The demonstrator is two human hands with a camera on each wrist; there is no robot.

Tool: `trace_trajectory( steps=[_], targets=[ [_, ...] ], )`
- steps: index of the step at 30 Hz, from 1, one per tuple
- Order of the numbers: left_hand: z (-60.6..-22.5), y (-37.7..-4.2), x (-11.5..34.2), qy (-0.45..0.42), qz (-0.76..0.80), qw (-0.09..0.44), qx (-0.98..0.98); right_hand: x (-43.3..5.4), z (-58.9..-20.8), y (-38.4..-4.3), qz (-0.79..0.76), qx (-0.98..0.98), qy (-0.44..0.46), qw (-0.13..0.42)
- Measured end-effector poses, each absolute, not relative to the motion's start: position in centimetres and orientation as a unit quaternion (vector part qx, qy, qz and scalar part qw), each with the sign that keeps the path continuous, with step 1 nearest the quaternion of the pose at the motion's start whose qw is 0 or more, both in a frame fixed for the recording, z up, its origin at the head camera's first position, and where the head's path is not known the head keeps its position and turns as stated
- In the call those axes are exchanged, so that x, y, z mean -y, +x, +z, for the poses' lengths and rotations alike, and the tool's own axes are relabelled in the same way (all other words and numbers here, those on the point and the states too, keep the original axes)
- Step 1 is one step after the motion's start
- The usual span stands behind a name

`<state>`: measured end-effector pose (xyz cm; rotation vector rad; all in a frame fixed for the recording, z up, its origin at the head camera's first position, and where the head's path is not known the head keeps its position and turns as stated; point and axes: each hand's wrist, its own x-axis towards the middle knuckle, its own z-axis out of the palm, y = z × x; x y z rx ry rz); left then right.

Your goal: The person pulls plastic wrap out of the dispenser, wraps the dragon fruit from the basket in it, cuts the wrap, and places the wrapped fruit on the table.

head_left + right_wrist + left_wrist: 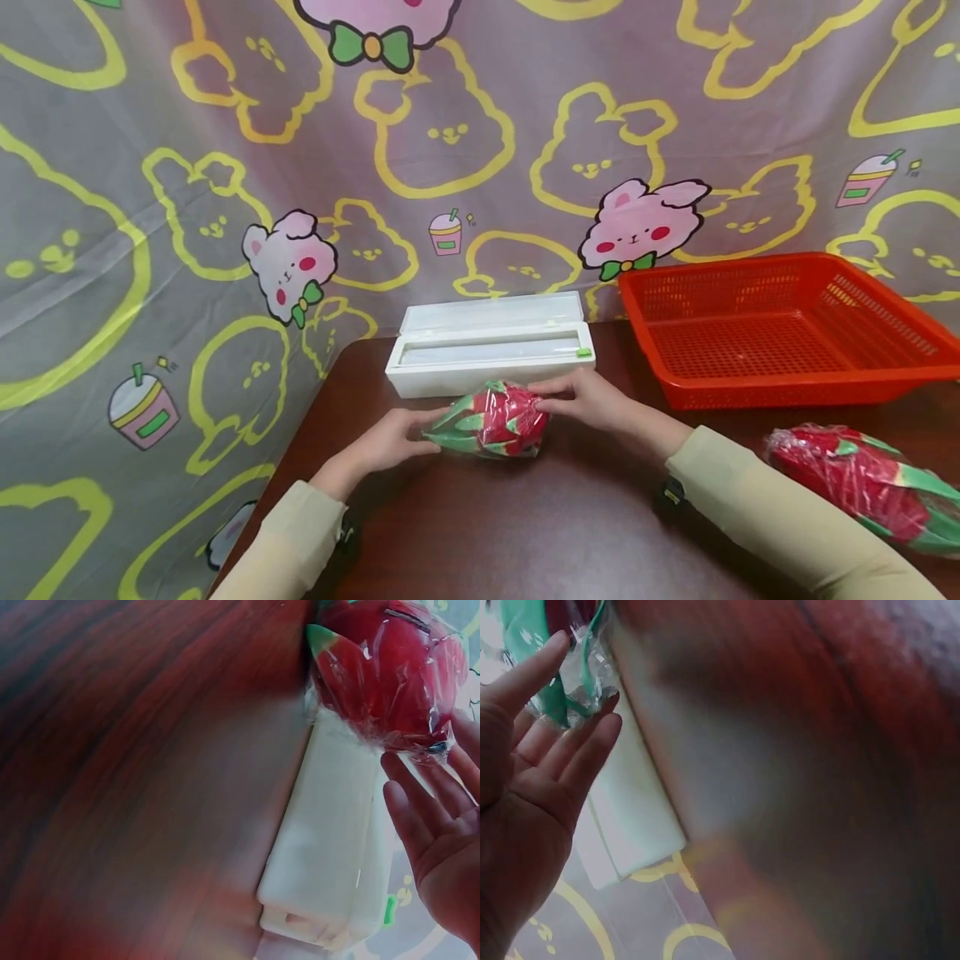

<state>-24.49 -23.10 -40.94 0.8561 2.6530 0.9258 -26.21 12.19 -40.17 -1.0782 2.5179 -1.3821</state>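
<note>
A dragon fruit (510,418) in clear plastic film is held between both hands over the dark table, in front of a white box. My left hand (390,442) pinches its green leafy end, with the thumb on one side and fingers on the other. In the left wrist view, crinkled film (592,667) sits between that thumb and the fingers. At the red end, my right hand (588,402) holds the fruit by thumb and fingertips. The right wrist view shows the wrapped red skin (390,682) up close, fingertips right at the gathered film.
The white cling film dispenser (491,375) stands behind the fruit, its clear lid (491,312) raised and a green slider at its right. A red plastic basket (780,392) is at the back right. Another wrapped dragon fruit (862,483) lies beyond the right forearm. A patterned curtain (480,167) hangs behind.
</note>
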Motion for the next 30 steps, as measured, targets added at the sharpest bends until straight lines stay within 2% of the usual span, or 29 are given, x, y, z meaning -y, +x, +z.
trace_trajectory(
  steps=[11, 21, 26, 30],
  targets=[
    [-41.6, -25.1, 23.3, 0.281, 0.366, 0.104, -0.881, -12.2, -40.7, -25.9, -0.433, -0.828, -0.356, 0.018],
    [-41.4, -25.3, 23.2, 0.286, 0.362, 0.109, -0.880, -12.3, -40.8, -26.0, -0.463, -0.821, -0.331, 0.037],
    [-41.2, -25.7, 23.2, 0.292, 0.374, 0.127, -0.871, -12.7, -40.9, -26.3, -0.474, -0.819, -0.318, 0.050],
    [-41.3, -26.0, 23.5, 0.286, 0.397, 0.165, -0.856, -12.7, -41.1, -26.7, -0.473, -0.820, -0.316, 0.064]
  ],
)
